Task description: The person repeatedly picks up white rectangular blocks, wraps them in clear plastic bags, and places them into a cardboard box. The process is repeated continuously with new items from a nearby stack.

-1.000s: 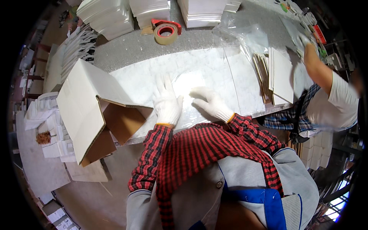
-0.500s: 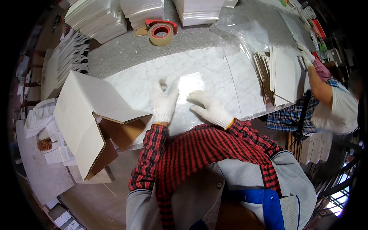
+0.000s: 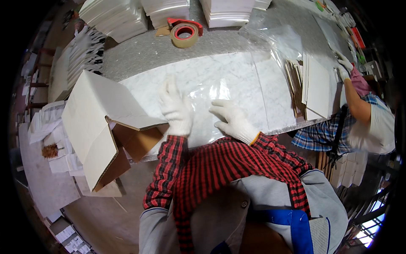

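At the centre of the frame, a white marble-patterned slab wrapped in clear plastic film (image 3: 220, 84) is laid flat on the grey speckled table (image 3: 139, 53), its long axis running from left to right across the picture. Both white-gloved hands are pressed on its near half: the left hand (image 3: 175, 108) is spread flat with fingers pointing to the upper edge, and the right hand (image 3: 232, 118) is opened with fingers splayed toward the left; nothing is gripped by either. The slab is reached equally by both, the two hands being set just beside one another. To the left, an open white cardboard box with brown inner flaps (image 3: 99, 131) is stood touching the slab's near left corner. Above, a roll of tan tape in a red dispenser (image 3: 185, 34) and stacks of white sheets (image 3: 114, 17) are seen. On the right, upright thin boards (image 3: 315, 86) are handled by another person's gloved hand (image 3: 343, 67).
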### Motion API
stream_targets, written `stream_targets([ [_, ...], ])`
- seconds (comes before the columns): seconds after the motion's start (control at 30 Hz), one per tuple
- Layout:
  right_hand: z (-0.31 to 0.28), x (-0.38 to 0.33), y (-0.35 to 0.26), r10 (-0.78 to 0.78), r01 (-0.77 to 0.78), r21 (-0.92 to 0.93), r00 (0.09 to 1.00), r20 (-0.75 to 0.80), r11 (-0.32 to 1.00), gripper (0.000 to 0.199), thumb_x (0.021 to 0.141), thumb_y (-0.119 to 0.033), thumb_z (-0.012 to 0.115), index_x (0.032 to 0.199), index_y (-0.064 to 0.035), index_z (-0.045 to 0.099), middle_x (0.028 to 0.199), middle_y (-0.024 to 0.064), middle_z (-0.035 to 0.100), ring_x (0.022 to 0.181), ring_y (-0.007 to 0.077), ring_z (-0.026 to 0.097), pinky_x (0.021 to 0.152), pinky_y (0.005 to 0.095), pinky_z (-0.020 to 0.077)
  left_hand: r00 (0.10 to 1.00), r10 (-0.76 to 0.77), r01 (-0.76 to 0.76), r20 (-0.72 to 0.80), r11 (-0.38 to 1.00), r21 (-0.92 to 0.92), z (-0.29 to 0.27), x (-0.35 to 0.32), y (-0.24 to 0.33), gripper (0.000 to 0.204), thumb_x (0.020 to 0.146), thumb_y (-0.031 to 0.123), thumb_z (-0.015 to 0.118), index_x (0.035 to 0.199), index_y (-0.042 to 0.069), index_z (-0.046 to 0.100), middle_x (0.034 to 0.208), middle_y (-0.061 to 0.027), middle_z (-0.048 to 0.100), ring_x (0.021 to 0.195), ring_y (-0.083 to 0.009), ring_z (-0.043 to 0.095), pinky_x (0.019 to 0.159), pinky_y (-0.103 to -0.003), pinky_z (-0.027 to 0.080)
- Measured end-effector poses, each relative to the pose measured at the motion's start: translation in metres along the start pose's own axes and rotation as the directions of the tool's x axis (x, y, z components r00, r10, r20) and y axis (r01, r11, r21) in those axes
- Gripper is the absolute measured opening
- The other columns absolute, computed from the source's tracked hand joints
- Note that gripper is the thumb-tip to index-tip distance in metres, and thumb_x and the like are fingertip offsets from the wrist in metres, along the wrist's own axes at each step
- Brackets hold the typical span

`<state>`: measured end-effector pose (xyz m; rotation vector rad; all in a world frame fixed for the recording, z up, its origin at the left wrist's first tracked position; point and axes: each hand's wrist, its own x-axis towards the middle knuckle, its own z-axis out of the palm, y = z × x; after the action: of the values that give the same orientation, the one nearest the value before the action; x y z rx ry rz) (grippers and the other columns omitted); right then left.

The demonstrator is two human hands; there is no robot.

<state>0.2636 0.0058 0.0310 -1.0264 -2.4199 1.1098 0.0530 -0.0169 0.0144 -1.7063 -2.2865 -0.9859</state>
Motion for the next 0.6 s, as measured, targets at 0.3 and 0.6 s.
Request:
stream_targets([
  [0.3,0.000,0.028,0.006,-0.081,0.077,-0.165,0.997,-0.016,0.983,0.061,0.075,-0.019,0.076,0.134,-0.0100,0.064,0.154,0.0232,0.046,0.109,0.0451,0.062,0.095,0.0460,0.0535,0.388,0.463,0.386,0.797,0.704,-0.597,-0.059,-0.014,0.052,0.025,0.093,0.021,0.069,0.108,0.002,0.074,0.098,-0.0135,0.075,0.091,-0.0210,0.072,0.082,-0.031,0.055],
  [0.6,0.001,0.057,0.050,-0.046,0.042,0.038,0.993,0.107,0.998,0.047,0.097,-0.023,0.066,0.141,-0.0069,0.061,0.168,0.0234,0.027,0.148,0.0425,0.040,0.120,0.0459,0.0374,0.424,0.415,-0.471,0.805,0.860,-0.195,0.010,-0.035,0.018,0.018,0.092,0.022,0.066,0.099,0.005,0.065,0.106,-0.0194,0.065,0.099,-0.0390,0.061,0.093,-0.048,0.049],
])
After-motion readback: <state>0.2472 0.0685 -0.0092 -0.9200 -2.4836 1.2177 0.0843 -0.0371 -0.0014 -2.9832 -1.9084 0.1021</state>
